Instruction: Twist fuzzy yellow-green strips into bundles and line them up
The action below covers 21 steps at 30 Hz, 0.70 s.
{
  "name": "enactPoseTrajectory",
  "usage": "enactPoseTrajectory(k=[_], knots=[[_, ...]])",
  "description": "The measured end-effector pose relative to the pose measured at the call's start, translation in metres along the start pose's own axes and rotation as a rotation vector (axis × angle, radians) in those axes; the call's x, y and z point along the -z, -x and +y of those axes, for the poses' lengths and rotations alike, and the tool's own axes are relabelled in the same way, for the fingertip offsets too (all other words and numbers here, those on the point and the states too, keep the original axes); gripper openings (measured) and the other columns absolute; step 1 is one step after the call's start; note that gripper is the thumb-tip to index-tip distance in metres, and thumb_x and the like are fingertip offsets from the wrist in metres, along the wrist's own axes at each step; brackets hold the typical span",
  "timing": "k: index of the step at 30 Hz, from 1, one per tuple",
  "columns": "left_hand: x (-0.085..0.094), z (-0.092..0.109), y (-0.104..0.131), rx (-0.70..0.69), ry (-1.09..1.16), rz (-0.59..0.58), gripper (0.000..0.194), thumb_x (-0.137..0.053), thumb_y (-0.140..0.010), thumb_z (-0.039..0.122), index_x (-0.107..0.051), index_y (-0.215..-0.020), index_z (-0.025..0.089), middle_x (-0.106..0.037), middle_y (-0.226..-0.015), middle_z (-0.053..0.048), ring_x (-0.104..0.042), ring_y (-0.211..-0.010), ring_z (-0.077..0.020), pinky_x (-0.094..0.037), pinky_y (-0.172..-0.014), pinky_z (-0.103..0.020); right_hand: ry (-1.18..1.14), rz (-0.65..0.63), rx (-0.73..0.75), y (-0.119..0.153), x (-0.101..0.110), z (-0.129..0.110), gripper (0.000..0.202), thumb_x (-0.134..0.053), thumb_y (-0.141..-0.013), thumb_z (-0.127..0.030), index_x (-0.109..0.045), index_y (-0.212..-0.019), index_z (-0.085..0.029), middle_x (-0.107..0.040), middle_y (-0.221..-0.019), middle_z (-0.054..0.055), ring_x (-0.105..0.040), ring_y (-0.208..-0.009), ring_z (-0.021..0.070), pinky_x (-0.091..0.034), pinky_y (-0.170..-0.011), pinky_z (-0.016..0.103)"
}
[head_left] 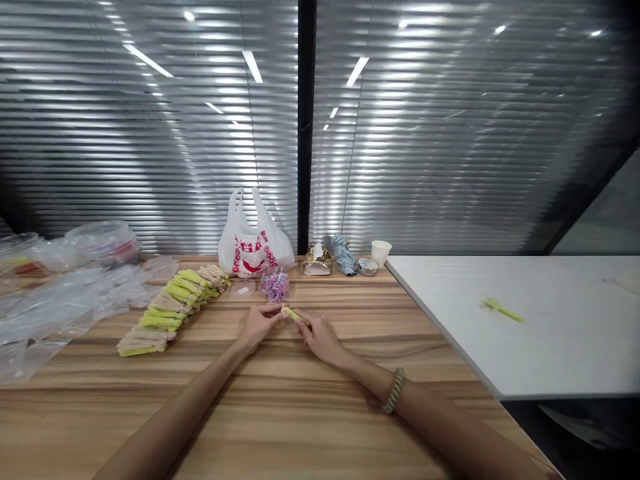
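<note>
Worktop: we see a wood-grain worktop [280, 427] carrying all items; a white worktop [525, 320] adjoins it on the right.
Clear bags: a heap of crumpled transparent plastic bags [55, 300] lies at the far left.
Carrier bag: a white plastic carrier bag with red print [254, 243] stands at the back edge.
Row: a long overlapping row of yellow-green and beige flat packs [170, 310] lies left of centre, well apart from both hands.
Bands: a small clear pouch of pink and purple bands [274, 285] sits just beyond the hands.
Left hand: our left hand [257, 327] pinches one end of the small yellow-green strip [290, 313], fingers narrow.
Right hand: our right hand [323, 339], a braided bracelet [394, 390] on its wrist, grips the other end.
Strip location: between both hands, at worktop centre; we cannot tell whether it touches the surface.
</note>
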<state>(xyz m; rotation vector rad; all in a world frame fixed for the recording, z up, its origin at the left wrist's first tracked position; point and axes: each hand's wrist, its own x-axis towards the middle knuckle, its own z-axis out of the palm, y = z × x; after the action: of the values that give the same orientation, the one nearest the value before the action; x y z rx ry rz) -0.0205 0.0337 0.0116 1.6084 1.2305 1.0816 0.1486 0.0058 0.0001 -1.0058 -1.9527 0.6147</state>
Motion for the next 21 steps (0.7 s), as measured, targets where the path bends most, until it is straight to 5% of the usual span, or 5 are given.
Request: enactPoseTrajectory(k=[9,21], knots=[[0.0007,0.0047,0.001,-0.102,-0.062,-0.079,0.034,-0.065,-0.061,0.04,-0.069,-0.083,0.014,-0.069,-0.088,-0.009,-0.062,-0.082,-0.0219,-0.047,-0.075,-0.03,0.079,-0.002,0.07,0.0,-0.0004,0.0017,0.035,-0.037,-0.084,-0.016,-0.054,-0.114,-0.024,-0.065,-0.091,0.003,-0.058,-0.072,0.015,-0.043,-0.071,0.026],[-0.0036,-0.0013,-0.0021,-0.09,-0.154,-0.042,0.031,-0.063,-0.062,0.04,-0.069,-0.075,0.012,-0.068,-0.07,-0.006,-0.058,-0.064,-0.0168,-0.044,-0.06,-0.025,0.344,0.026,-0.071,0.0035,-0.0006,-0.0011,0.028,-0.039,-0.086,-0.02,-0.056,-0.108,-0.027,-0.065,-0.094,0.003,-0.058,-0.082,0.0195,-0.04,-0.068,0.026]])
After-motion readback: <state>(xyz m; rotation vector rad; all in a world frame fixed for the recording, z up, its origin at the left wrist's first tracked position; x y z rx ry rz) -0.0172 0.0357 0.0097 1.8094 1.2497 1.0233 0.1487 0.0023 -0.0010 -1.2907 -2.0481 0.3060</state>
